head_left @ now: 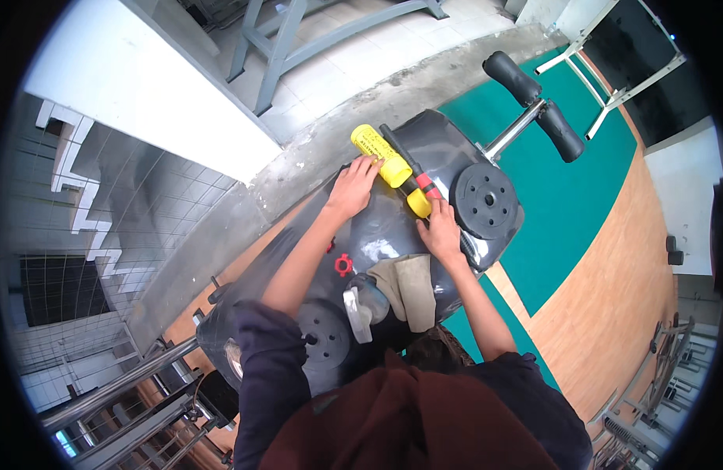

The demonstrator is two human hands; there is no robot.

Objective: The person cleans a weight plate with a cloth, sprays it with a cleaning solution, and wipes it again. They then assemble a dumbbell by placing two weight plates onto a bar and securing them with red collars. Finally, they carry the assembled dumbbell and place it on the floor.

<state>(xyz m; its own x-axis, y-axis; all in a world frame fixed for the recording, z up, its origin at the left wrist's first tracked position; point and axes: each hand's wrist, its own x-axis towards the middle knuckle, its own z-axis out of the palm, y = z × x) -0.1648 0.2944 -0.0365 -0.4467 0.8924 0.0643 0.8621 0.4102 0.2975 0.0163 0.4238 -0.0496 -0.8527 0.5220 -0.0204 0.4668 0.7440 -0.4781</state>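
My left hand (pixel 354 188) reaches to a yellow cylinder (pixel 368 139) with dark print, fingers bent over its side. A black section joins or lies between this cylinder and a shorter yellow end piece (pixel 418 204). At that end piece is my right hand (pixel 442 233), thumb and fingers closed about its lower end; the exact grip is partly hidden. Right beside the cylinder lies a black bar (pixel 394 141) with red bands, passing close to my right fingertips. All of this rests on a shiny black plastic-covered surface (pixel 307 219).
A black weight plate (pixel 484 200) lies at the right, another (pixel 324 337) near my left forearm. A red star-shaped collar (pixel 343 265), a clear plastic item (pixel 357 315) and beige cloth (pixel 412 294) sit nearer me. Padded rollers (pixel 560 131) jut out beyond the surface.
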